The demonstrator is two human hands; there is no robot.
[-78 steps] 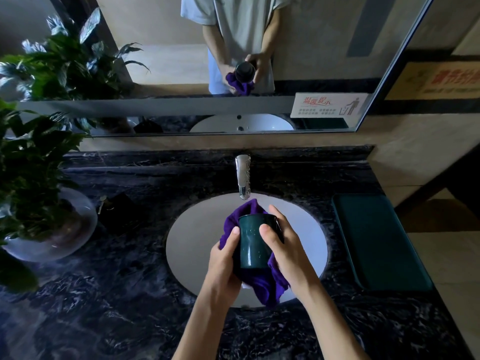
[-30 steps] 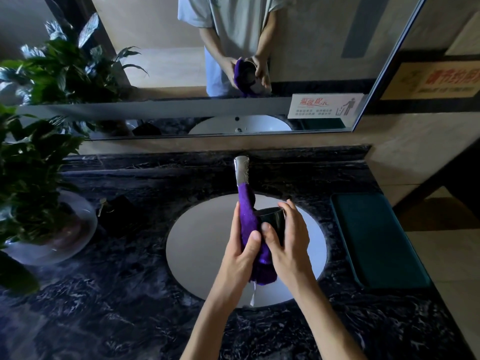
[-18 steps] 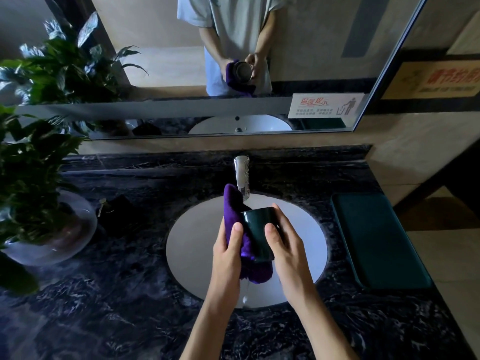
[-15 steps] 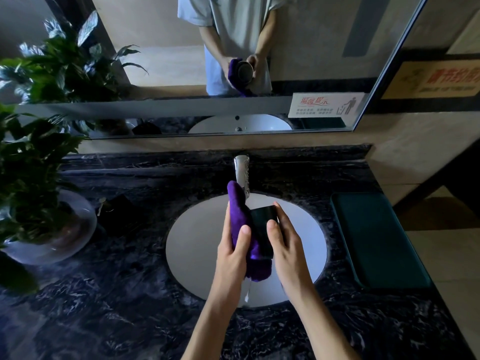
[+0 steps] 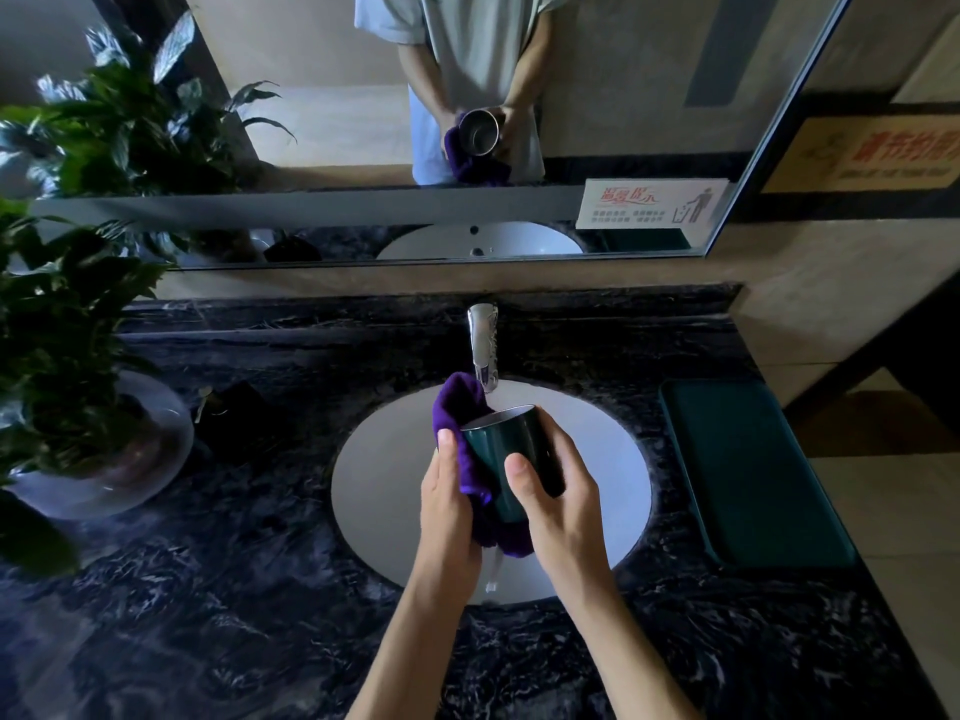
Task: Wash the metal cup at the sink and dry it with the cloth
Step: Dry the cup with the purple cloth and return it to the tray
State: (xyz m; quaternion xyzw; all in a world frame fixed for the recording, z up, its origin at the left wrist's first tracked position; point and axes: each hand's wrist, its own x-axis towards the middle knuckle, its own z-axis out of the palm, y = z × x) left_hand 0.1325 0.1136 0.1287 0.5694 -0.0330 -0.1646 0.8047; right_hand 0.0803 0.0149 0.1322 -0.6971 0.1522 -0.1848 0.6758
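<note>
A dark green metal cup [image 5: 506,449] with a silver inside is held over the white sink [image 5: 395,491], its mouth tilted away from me. My right hand [image 5: 558,506] is wrapped around its right side. My left hand [image 5: 447,506] presses a purple cloth [image 5: 457,413] against the cup's left side; the cloth sticks up behind the rim and hangs below the cup. The chrome tap [image 5: 483,345] stands just behind the cloth, with no water visible. The mirror [image 5: 649,70] shows the cup's open mouth.
A potted plant in a glass bowl [image 5: 119,459] stands on the dark marble counter [image 5: 234,615] at the left. A green tray [image 5: 748,470] lies to the right of the sink. A small dark object [image 5: 234,413] sits left of the basin.
The cloth has slid from across the cup's side to its left, and the cup has tipped so its rim shows. Both hands stay over the basin.
</note>
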